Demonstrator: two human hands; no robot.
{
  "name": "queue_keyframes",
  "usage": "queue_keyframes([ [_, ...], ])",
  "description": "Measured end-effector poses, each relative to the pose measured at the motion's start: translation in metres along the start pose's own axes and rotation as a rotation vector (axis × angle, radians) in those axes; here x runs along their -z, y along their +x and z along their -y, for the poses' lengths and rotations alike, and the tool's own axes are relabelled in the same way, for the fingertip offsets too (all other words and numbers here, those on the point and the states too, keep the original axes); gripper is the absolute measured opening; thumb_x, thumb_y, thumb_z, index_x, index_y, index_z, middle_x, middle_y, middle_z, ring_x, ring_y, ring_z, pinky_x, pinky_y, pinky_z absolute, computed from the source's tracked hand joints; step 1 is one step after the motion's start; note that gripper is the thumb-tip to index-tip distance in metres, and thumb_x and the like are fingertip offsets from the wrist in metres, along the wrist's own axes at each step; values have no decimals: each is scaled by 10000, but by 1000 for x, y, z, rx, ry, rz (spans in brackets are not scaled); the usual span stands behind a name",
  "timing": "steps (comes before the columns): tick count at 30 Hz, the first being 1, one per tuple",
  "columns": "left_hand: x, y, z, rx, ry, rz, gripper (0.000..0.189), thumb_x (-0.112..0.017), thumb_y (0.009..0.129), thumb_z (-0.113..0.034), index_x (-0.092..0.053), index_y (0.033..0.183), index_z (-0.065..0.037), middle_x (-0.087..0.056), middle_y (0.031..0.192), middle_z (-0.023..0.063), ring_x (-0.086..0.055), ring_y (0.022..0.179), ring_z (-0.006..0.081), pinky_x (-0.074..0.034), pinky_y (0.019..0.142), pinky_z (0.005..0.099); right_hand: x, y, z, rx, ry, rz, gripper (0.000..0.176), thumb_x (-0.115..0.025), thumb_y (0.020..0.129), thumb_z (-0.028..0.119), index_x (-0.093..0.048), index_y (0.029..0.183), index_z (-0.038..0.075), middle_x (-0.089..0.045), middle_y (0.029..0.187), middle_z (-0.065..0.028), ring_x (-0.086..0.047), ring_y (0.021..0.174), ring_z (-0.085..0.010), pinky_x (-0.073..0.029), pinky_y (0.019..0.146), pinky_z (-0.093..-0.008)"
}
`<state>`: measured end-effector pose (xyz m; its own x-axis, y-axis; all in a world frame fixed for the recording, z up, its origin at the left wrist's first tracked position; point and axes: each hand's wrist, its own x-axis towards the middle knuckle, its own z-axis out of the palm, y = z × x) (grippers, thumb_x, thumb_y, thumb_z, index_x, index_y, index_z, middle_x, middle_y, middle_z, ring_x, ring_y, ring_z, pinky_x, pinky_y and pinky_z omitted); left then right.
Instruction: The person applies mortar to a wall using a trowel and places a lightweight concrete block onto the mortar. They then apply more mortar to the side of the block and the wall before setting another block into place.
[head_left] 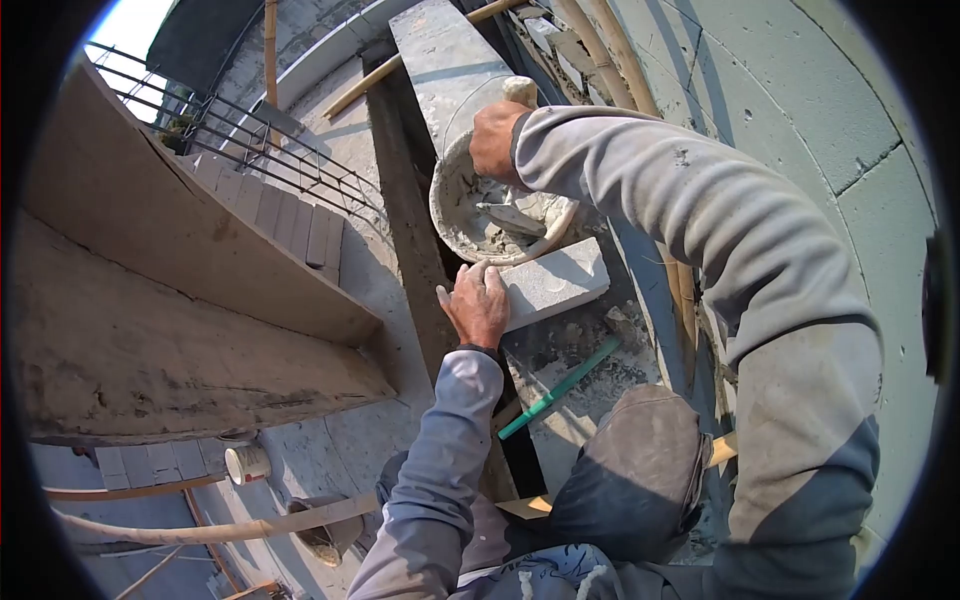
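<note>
My left hand (474, 306) rests over the left end of a light grey block (556, 284), fingers bent at its edge and thumb out to the side. The block lies flat just below a mortar-caked bucket (446, 215). Over the bucket's far rim, my right hand (495, 142) is closed in a fist around what looks like a trowel handle; the grip itself is hidden. The mortar-covered trowel blade (512, 219) lies in the bucket among wet mortar. A pale knob (520, 91) on the bucket's wire bail shows beyond that fist. Near my knee is a green strip (560, 388).
A light block wall (800, 110) curves along the right. Tall boards (190, 330) stand at left, near stacked bricks (275, 220) and protruding rebar (290, 165). A dark gap (408, 150) runs beside the grey plank (450, 60). Lower left are a white pail (247, 464) and bamboo poles (230, 530).
</note>
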<state>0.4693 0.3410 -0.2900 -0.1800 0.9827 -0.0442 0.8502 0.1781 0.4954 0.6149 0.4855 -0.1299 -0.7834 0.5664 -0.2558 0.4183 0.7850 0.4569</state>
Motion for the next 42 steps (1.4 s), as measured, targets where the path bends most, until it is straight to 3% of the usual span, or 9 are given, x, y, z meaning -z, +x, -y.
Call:
queue_keyframes([
  [2, -16, -1, 13, -177, 78, -107, 317, -448, 930, -282, -651, 1092, -100, -623, 1168, 139, -532, 1160, 317, -196, 1081, 585, -17, 9, 1, -12, 66, -1, 196, -681, 736, 194, -739, 921, 163, -714, 951, -47, -679, 923, -228, -548, 765, -360],
  [13, -14, -5, -3, -184, 159, -100, 340, -464, 933, -227, -614, 1173, -37, -588, 1247, 117, -459, 1258, 269, -204, 1090, 581, -30, -19, 12, -263, 498, 133, 239, -667, 695, 135, -729, 911, 52, -706, 912, -145, -690, 876, -267, -556, 767, -381],
  [22, -25, -5, 5, -257, 221, -140, 364, -463, 934, -252, -600, 1218, -71, -582, 1273, 123, -481, 1254, 268, -205, 1091, 577, -79, -46, 56, -772, 1092, 84, 338, -599, 739, 217, -705, 1013, 50, -677, 1058, -169, -645, 1017, -312, -501, 886, -385],
  [27, -14, -6, -1, -252, 262, -72, 377, -468, 924, -255, -592, 1217, -51, -583, 1259, 132, -471, 1252, 262, -202, 1091, 584, -115, -79, 79, -894, 1509, -112, 526, -676, 681, 354, -656, 1115, 58, -664, 1049, -209, -632, 1001, -358, -490, 888, -382],
  [33, -10, -11, 1, -235, 145, 12, 393, -470, 916, -259, -538, 1262, -86, -527, 1318, 138, -427, 1282, 320, -170, 1067, 640, -137, -190, 151, -1129, 1672, -539, 416, -752, 742, 321, -677, 996, 0, -689, 947, -174, -649, 857, -270, -489, 782, -346],
  [37, -19, -34, -32, -351, -341, -139, 423, -493, 949, -201, -472, 1320, 3, -513, 1311, 188, -485, 1221, 282, -336, 1042, 413, -134, -313, 239, -1434, 1583, -534, 368, -714, 742, 326, -667, 955, 29, -679, 830, -166, -645, 791, -311, -492, 724, -369],
  [38, -11, -66, -83, -104, -705, 46, 449, -494, 960, -202, -442, 1332, 43, -525, 1275, 207, -512, 1181, 248, -400, 993, 346, -139, -339, 268, -1505, 1469, -539, 377, -709, 733, 357, -666, 917, 30, -674, 786, -176, -645, 776, -357, -504, 703, -383],
  [40, -34, -84, -112, -386, -642, 141, 493, -513, 964, -237, -413, 1338, 68, -527, 1260, 200, -526, 1148, 227, -418, 970, 321, -132, -393, 321, -1702, 1315, -669, 372, -705, 740, 357, -659, 899, 24, -664, 787, -190, -634, 761, -370, -491, 682, -394],
  [42, -72, -105, -143, -352, -742, 367, 502, -524, 964, -247, -412, 1341, 65, -524, 1258, 204, -527, 1145, 232, -417, 968, 312, -120, -452, 371, -1907, 1299, -440, 384, -697, 746, 358, -660, 946, 32, -669, 837, -187, -641, 792, -364, -494, 693, -388],
])
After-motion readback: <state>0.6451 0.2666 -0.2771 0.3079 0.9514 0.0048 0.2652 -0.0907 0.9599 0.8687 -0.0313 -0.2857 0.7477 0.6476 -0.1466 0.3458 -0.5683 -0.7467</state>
